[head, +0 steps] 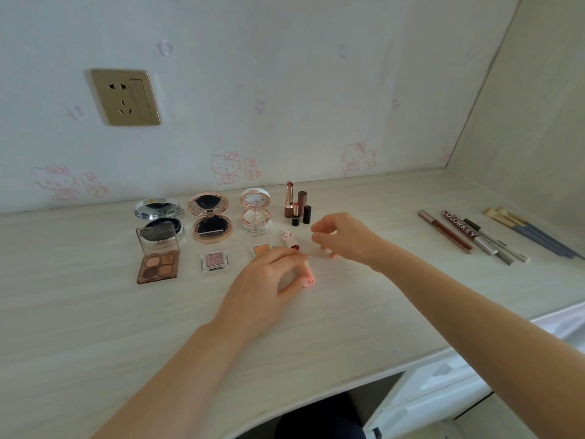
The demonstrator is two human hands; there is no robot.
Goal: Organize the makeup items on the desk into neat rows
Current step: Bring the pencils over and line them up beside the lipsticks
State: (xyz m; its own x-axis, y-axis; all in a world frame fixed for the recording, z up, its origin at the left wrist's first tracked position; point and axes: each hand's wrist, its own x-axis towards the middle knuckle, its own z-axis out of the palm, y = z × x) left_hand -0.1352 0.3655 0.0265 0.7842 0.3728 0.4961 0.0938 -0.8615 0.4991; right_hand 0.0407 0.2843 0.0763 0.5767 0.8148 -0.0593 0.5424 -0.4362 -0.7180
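A: Left hand point(266, 274)?
B: Curled over a pink tube point(306, 278) lying on the worktop point(95, 327), fingers pinching its far end, pink cap end poking out on the near side.

A: Right hand point(345, 237)?
B: Hovered just right of it, fingers loosely bent, thumb and forefinger apart. Seemed to pinch a small pale piece at the fingertips, though too blurred to tell.

A: Just past the left fingers?
B: A lipstick point(291, 240) with a patterned pale case and dark red tip, tilted, lying between the two hands.

A: Far row?
B: From left: a silver compact point(160, 221), open; a rose-gold compact point(209, 217), open; a small pale compact point(255, 210), open; then a cluster of upright lipsticks point(296, 205), uncapped, with caps standing beside.

A: Near row?
B: A four-pan palette point(158, 259) with lid raised, a small clear pan of pink glitter point(215, 260), then an orange pan point(261, 249) partly hidden by the left fingers.

A: Right side?
B: Well apart from the rest: lip pencils and liners point(459, 234) lying side by side, brushes point(525, 231) farthest right, all angled alike.
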